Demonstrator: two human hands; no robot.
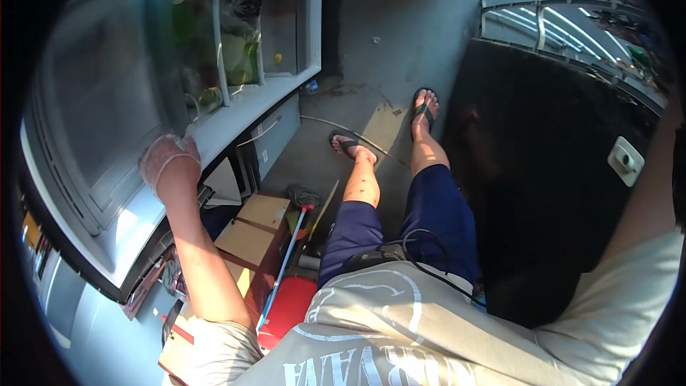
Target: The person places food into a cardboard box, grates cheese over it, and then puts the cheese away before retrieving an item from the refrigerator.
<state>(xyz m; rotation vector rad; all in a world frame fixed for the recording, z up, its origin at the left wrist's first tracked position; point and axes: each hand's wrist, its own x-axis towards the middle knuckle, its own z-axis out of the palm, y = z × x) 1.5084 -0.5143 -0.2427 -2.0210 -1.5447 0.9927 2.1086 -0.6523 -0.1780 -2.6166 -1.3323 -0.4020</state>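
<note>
Head view, looking down. Left hand [169, 159], in a thin clear glove, sits on the near corner of the sliding glass lid [100, 100] of a chest freezer [246, 104]. The fingers are curled in over the lid frame; I cannot tell whether they actually grip it. The lid covers the left part of the freezer. The right part is uncovered, and packaged goods [239, 57] lie in its divided compartments.

The right arm [647, 207] runs off to the right edge, so that hand is out of the picture. It passes beside a large black panel [543, 171] bearing a white latch [626, 161].

Below the freezer, cardboard boxes [261, 214] stand on the floor, with a mop [286, 261] leaning just beside them and a red tub [289, 307] at its lower end. Both feet, in flip-flops [424, 109], rest on the grey concrete floor [386, 28].
</note>
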